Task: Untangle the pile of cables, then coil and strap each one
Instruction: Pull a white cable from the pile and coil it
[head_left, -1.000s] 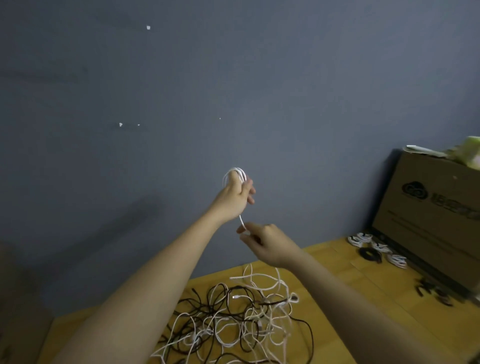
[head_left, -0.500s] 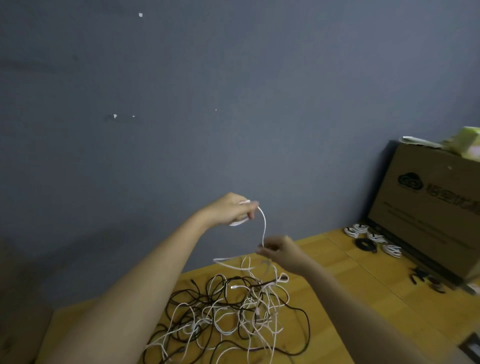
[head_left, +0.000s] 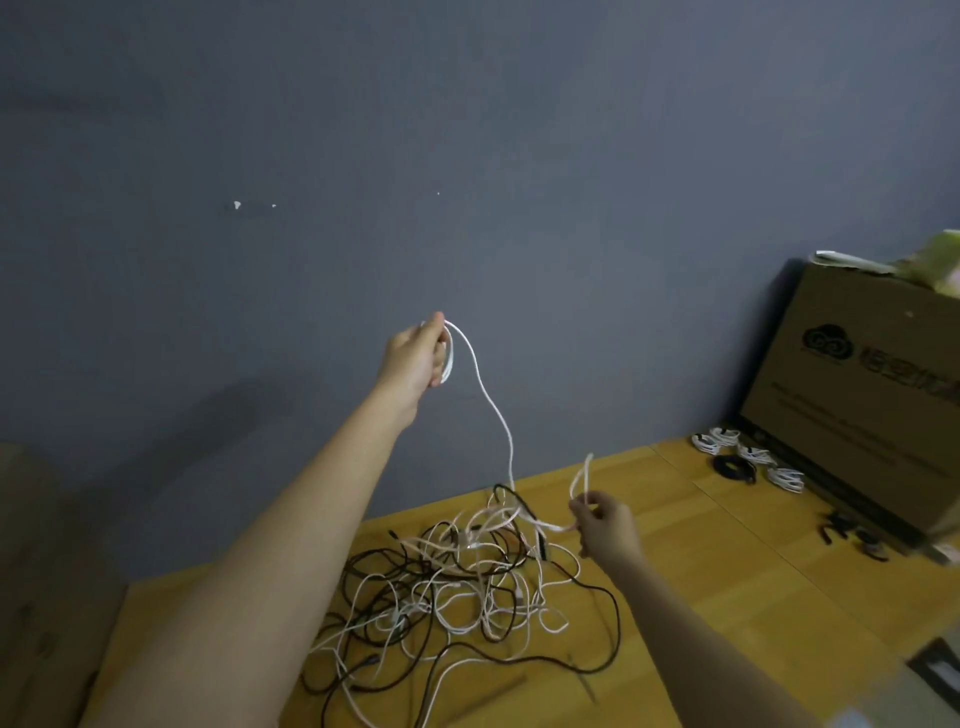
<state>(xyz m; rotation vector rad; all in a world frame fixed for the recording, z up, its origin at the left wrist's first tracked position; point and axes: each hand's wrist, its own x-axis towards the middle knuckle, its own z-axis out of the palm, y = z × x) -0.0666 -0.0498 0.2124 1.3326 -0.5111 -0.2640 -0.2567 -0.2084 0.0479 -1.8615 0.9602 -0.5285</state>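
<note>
White cable (head_left: 494, 410) between raised left hand (head_left: 415, 356), lower right hand (head_left: 605, 522)

smooth wooden floor (head_left: 727, 545), matt cardboard box (head_left: 857, 415), matt painted wall (head_left: 467, 156)

Since a second ago the left hand (head_left: 415, 358), gripping a small coil of white cable (head_left: 491, 410), has swung up toward 11 o'clock, and the right hand (head_left: 602, 525) has dropped toward 4 o'clock beside the pile (head_left: 457, 587), pinching the strand so it now hangs long between them
</note>
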